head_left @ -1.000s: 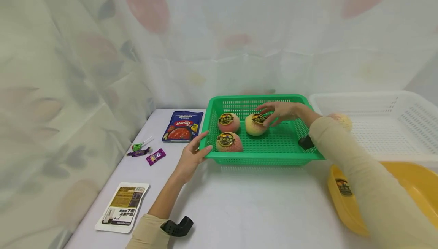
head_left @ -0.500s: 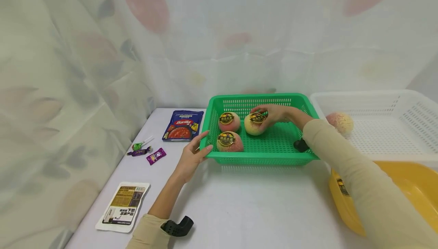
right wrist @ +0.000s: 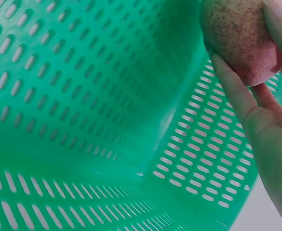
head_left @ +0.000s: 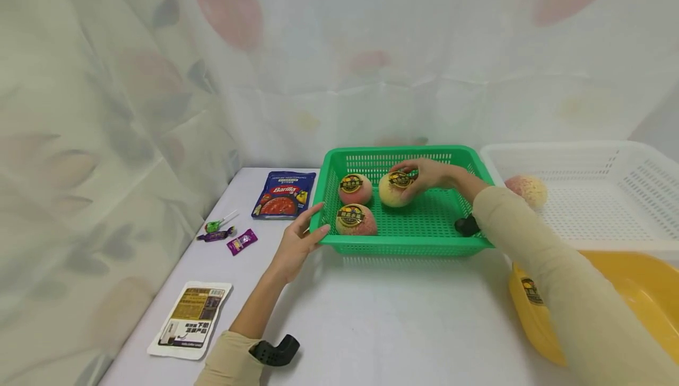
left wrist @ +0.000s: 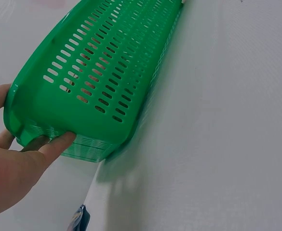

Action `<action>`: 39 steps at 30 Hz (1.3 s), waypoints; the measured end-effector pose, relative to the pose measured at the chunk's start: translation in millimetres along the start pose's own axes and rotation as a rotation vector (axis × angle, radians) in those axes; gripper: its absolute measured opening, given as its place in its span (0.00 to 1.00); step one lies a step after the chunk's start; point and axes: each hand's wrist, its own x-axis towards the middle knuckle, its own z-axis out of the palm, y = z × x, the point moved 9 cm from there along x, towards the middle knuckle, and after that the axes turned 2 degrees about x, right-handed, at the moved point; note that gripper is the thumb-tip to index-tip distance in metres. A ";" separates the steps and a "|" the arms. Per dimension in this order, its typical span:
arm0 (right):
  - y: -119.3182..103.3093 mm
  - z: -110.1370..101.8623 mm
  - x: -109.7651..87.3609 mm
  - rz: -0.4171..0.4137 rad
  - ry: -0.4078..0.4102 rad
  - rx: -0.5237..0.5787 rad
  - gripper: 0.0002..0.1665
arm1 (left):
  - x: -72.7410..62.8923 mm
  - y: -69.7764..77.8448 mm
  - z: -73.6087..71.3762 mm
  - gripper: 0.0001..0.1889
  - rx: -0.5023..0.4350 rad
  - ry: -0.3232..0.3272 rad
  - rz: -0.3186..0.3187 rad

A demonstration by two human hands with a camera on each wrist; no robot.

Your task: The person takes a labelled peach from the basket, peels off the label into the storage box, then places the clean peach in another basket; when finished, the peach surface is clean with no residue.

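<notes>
A green slotted basket stands on the white table in the head view with several peaches in it. My left hand holds the basket's left front corner; the left wrist view shows that hand's fingers at the rim. Inside the basket, my right hand grips a yellow-pink peach with a black and gold label. In the right wrist view, fingers and thumb lie around this peach. Two pinker labelled peaches, one toward the back and one in front, sit at the basket's left end.
Right of the basket is a white basket with another peach. A yellow basin sits before it, partly behind my right sleeve. On the left lie a Barilla pouch, a lollipop, wrapped candies and a white packet.
My right hand has moved a little left and closed around the yellow-pink peach, which has shifted slightly. The left hand stays at the basket's corner.
</notes>
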 end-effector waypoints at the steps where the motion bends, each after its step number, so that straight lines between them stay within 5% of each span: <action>1: -2.5 -2.3 -2.9 -0.006 0.002 0.008 0.46 | -0.1 0.0 0.4 0.30 0.001 -0.001 -0.001; 12: -69.6 -19.0 -59.5 -0.073 0.057 0.032 0.45 | -0.6 4.7 1.1 0.30 -0.001 -0.009 0.007; 21: -109.1 6.3 -120.2 -0.162 0.109 0.021 0.43 | -0.9 7.1 -0.2 0.31 -0.001 -0.009 0.007; 30: -107.4 65.2 -164.7 -0.195 0.079 0.047 0.44 | -1.7 7.5 -2.2 0.31 0.001 -0.001 -0.005; 39: -71.6 124.9 -170.7 -0.135 0.014 0.133 0.41 | 0.6 8.7 -6.5 0.31 0.005 0.005 -0.009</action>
